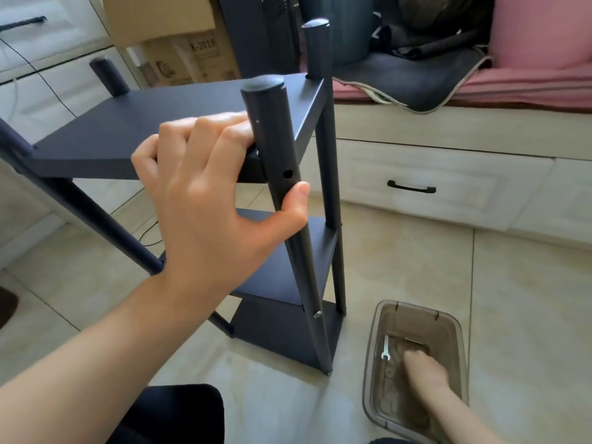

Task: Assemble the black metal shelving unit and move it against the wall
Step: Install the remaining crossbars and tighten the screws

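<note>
My left grip (205, 187) is clamped on the near post (282, 174) of the shelf unit (179, 123), fingers hooked over the top shelf's edge and thumb pressed to the tube just under an open bolt hole (288, 174). My right grip (423, 373) is down in the bin (448, 322) on the floor, fingers curled among the hardware; I cannot tell whether it has closed on anything. A small white wrench (385, 349) lies just beside it. The unit stands on the tiled floor in front of me, near the drawer bench (448, 174), not yet at a wall. I judge it stiff, smooth painted steel, light enough to steady one-handed but tippy and a bit slick; the posts are the place to hold, close to a shelf joint. I count three shelves, four posts, one bolt head (318, 314) showing low on the near post, one bin and one wrench.
</note>
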Tool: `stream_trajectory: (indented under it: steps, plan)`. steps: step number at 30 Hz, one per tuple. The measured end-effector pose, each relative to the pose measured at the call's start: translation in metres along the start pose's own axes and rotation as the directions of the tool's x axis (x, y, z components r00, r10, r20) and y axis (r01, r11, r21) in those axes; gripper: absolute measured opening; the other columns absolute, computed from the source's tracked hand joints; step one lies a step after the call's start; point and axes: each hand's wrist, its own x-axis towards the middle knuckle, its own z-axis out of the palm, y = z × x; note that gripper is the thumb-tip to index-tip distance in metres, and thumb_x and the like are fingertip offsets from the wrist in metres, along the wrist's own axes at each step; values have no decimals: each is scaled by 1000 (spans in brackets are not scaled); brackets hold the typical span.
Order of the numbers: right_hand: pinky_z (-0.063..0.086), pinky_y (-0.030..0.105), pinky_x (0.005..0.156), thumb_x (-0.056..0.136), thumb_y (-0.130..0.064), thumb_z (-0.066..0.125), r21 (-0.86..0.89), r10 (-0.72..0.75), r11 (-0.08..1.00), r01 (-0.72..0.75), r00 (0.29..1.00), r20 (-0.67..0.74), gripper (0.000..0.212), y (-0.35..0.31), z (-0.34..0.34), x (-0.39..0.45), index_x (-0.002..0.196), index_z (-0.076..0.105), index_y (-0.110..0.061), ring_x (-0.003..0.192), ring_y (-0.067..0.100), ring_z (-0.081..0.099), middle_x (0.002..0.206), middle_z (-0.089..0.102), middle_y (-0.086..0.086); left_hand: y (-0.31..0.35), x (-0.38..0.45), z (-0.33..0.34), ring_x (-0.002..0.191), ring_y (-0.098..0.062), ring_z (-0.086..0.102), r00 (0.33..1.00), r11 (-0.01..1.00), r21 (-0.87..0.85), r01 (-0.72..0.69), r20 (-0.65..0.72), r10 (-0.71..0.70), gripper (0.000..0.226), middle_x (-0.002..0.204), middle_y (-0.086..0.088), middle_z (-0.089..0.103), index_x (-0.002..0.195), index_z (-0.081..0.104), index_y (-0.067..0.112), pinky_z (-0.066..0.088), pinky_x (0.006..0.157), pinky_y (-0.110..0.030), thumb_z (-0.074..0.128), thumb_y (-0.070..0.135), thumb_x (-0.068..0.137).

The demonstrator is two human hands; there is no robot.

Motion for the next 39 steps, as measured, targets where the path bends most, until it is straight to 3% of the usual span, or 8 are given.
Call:
stream_trajectory:
  steps: [4, 12, 18, 21, 27, 32, 35, 39]
  plan:
    - [48, 28, 92, 101, -7, 28, -3, -14, 1000, 14, 1000, 16, 40, -5, -2, 5, 125, 59, -15, 120, 22, 59, 132, 60, 5, 0, 1, 0, 107, -29, 56, 1000, 1000, 5, -6, 3, 6, 41, 107, 6, 61, 106, 71, 11, 26, 94, -35, 62, 43, 82]
    - [47, 30, 92, 99, -6, 32, 12, -10, 1000, 10, 1000, 1, 36, -4, -2, 9, 123, 58, -14, 121, 25, 58, 131, 59, 8, 0, 1, -1, 108, -29, 56, 1000, 1000, -14, -4, 17, 5, 41, 109, 13, 51, 106, 71, 11, 24, 96, -33, 62, 43, 83]
    - [52, 33, 82, 97, -10, 39, 93, -55, 994, 59, 997, -47, 14, -2, -14, 10, 100, 52, -13, 102, 27, 62, 112, 63, 9, 0, 1, -3, 108, -29, 58, 1000, 999, -31, 8, 15, -7, 40, 108, 11, 58, 105, 73, 13, 25, 97, -34, 63, 44, 82]
    - [47, 30, 68, 98, -12, 41, 131, -70, 988, 82, 993, -93, 12, -4, -28, 5, 90, 49, -15, 85, 24, 61, 95, 61, 6, 0, 0, -2, 107, -30, 60, 1000, 999, -46, 1, 10, 0, 37, 107, 2, 67, 103, 74, 13, 27, 95, -36, 65, 43, 83]
    - [47, 24, 64, 90, -24, 65, 239, -164, 950, 200, 973, -161, 14, -17, -81, -28, 83, 54, -21, 78, 13, 58, 85, 61, -4, -3, -1, -5, 107, -26, 60, 1000, 995, -92, -23, 12, 24, 35, 107, 3, 69, 101, 75, 14, 32, 95, -40, 69, 43, 83]
    - [43, 16, 62, 85, -15, 67, 532, -178, 790, 304, 945, -276, 17, -43, -153, -88, 75, 57, -24, 73, 8, 58, 75, 62, -9, -4, 0, -10, 105, -25, 60, 1000, 990, -140, -2, 26, 6, 35, 105, 3, 69, 100, 76, 14, 32, 96, -39, 69, 44, 82]
    - [49, 28, 66, 84, -5, 63, 716, -213, 588, 375, 926, -310, 15, -65, -202, -138, 75, 60, -16, 67, 13, 56, 71, 61, -3, -3, -2, -16, 104, -25, 60, 999, 986, -167, 7, 39, -1, 36, 104, 4, 69, 99, 76, 14, 34, 95, -41, 68, 43, 80]
    - [55, 25, 62, 85, 0, 64, 837, -223, 333, 435, 898, -378, 11, -94, -262, -209, 81, 64, -9, 60, 9, 58, 67, 65, 2, -5, -10, -31, 106, -26, 60, 997, 975, -221, 1, 69, 15, 37, 106, 1, 70, 100, 75, 13, 36, 98, -44, 67, 43, 80]
